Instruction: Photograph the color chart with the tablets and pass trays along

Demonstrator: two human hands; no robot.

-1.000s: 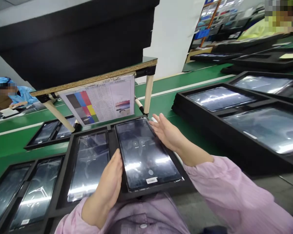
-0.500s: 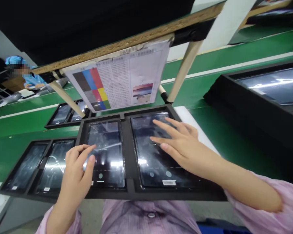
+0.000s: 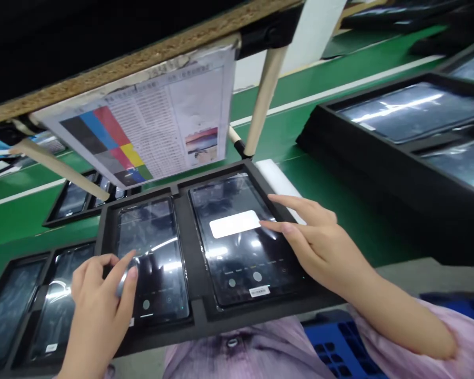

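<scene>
Two tablets lie side by side in a black foam tray in front of me. The right tablet (image 3: 229, 263) shows a white pop-up box (image 3: 234, 225) on its dark screen, with round buttons lower down. My right hand (image 3: 319, 237) is over its right edge, fingers apart, index fingertip at the box's right end. My left hand (image 3: 100, 295) hovers at the left side of the left tablet (image 3: 158, 268), index finger pointing onto the screen and thumb apart. Whether that fingertip touches the glass I cannot tell. Neither hand holds anything. The black foam tray (image 3: 199, 310) surrounds both tablets.
A shelf (image 3: 142, 79) on pale posts overhangs the tray, with a printed colour sheet (image 3: 154, 121) hanging below it. More trayed tablets (image 3: 59, 300) lie at left. Stacked black trays (image 3: 363, 173) rise at right. A white foam strip (image 3: 280, 184) lies behind my right hand.
A white pop-up box has appeared on the right tablet. My right hand has drawn back to the right across that screen. The view has shifted, showing more of the right side.
</scene>
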